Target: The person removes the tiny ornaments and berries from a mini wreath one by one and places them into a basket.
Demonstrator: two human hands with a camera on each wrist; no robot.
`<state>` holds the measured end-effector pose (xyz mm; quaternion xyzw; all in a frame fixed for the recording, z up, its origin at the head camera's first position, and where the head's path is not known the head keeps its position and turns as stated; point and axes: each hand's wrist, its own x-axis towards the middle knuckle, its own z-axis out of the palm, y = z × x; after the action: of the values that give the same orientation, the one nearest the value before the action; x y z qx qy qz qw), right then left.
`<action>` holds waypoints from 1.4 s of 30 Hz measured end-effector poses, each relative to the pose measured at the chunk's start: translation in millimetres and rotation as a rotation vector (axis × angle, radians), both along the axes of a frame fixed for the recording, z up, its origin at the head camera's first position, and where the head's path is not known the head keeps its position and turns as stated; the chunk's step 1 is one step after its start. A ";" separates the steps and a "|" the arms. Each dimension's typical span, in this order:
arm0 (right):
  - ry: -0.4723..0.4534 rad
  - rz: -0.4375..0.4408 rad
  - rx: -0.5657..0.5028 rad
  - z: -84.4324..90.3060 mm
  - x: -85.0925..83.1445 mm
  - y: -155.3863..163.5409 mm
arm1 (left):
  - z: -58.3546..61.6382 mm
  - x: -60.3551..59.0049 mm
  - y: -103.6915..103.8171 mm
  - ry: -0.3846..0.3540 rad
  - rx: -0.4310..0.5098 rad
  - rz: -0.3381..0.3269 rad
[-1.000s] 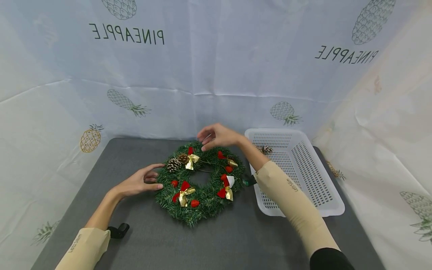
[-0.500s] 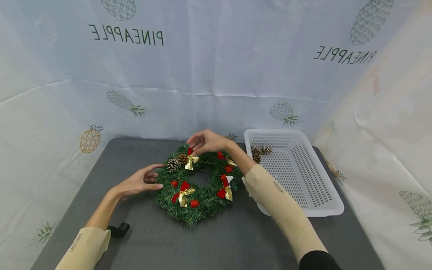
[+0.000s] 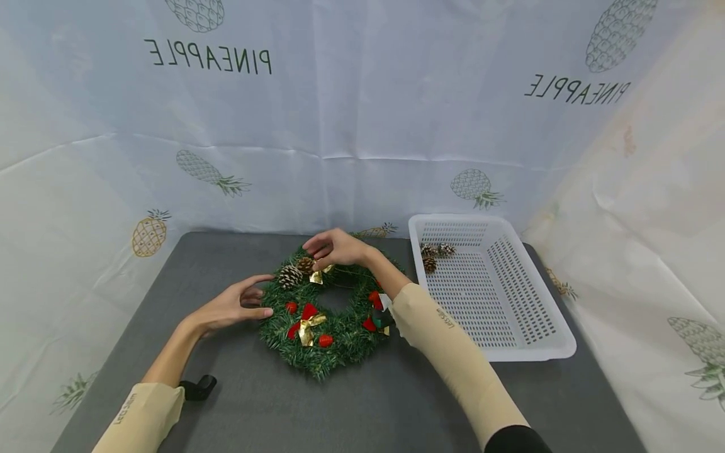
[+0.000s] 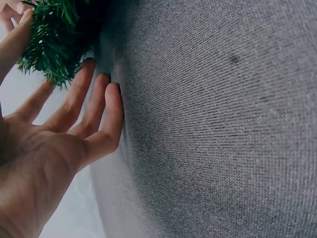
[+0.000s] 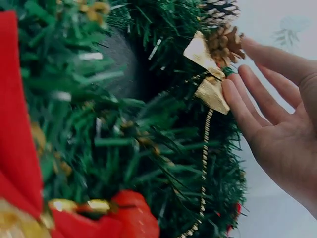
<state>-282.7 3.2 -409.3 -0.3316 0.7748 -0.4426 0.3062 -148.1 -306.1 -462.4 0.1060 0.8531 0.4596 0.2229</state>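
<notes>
A green wreath (image 3: pixel 334 327) with red and gold bows lies on the grey table (image 3: pixel 255 402). My left hand (image 3: pixel 235 306) rests open against its left edge, fingers straight on the cloth beside the needles (image 4: pixel 49 44). My right hand (image 3: pixel 333 248) reaches over the wreath's far side. Its straight fingertips (image 5: pixel 233 94) touch a gold bow (image 5: pixel 210 89) just below a brown pine cone (image 5: pixel 225 42). A frosted pine cone (image 3: pixel 291 276) sits to the left of the brown one (image 3: pixel 306 264). Neither hand holds anything.
A white slotted basket (image 3: pixel 510 327) stands right of the wreath, with a few pine cones (image 3: pixel 430 258) in its far left corner. Pineapple-printed sheets hang behind and on both sides. A black strap (image 3: pixel 198 387) lies by my left forearm.
My right hand has moved left and down across the wreath's top, from above its far right part to the gold bow and brown pine cone. My left hand has stayed put.
</notes>
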 end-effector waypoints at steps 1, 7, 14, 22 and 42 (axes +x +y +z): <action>0.010 0.003 0.006 -1.3 -0.1 -1.0 | 0.2 0.1 0.2 0.002 0.000 0.001; 0.051 0.031 0.031 -4.4 1.0 -5.7 | 1.7 0.7 1.0 0.001 -0.001 0.006; 0.066 0.038 0.074 -6.8 3.0 -8.9 | 2.0 2.1 0.5 -0.001 -0.010 0.008; 0.098 0.032 0.105 -7.9 5.1 -12.8 | 1.3 2.2 0.3 0.007 -0.011 0.006; 0.101 -0.022 0.046 0.9 3.3 -2.6 | -0.7 1.3 -1.0 -0.001 -0.009 -0.001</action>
<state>-279.4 0.6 -408.4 -0.3380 0.8028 -0.4106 0.2695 -146.7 -307.1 -463.0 0.1053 0.8552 0.4555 0.2239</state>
